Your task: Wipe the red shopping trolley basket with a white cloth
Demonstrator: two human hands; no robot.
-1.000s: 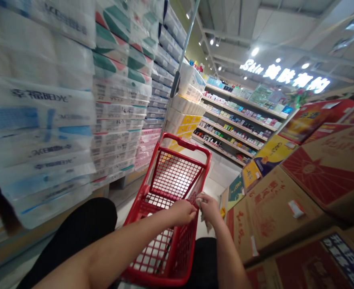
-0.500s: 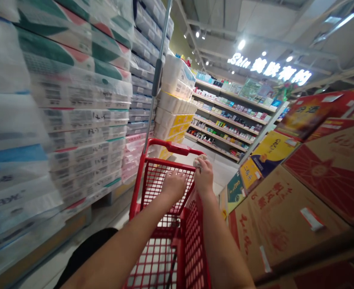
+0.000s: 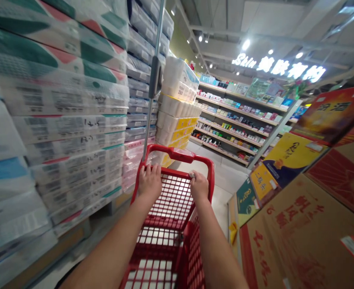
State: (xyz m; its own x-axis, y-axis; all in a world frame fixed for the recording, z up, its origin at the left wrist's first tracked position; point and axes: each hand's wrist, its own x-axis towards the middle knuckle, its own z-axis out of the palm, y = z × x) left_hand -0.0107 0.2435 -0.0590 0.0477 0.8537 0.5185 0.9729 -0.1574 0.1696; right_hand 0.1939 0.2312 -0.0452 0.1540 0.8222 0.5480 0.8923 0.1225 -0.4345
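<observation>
A red plastic shopping cart (image 3: 186,224) with grid walls stands straight in front of me. My left hand (image 3: 149,182) is at the left end of its inner panel's top rim, its fingers curled over the rim. On the right, my right hand (image 3: 199,186) is closed at the same rim, near the side bar. A small bit of crumpled whitish cloth (image 3: 192,174) shows at its fingers; the rest is hidden in the hand. The cart's handle bar (image 3: 183,154) lies just beyond both hands. A grey pole (image 3: 155,78) rises from the cart's left corner.
Stacked tissue packs (image 3: 74,132) wall in the left side, with paper rolls (image 3: 178,104) farther along. Cardboard cartons (image 3: 297,224) crowd the right side. Shelves of small boxed goods (image 3: 233,120) stand ahead under a lit sign (image 3: 280,68). Pale floor (image 3: 221,196) shows right of the cart.
My left hand has moved left along the rim. My right hand, with the cloth, has come down from the handle bar's right end to the inner rim. The view has shifted slightly.
</observation>
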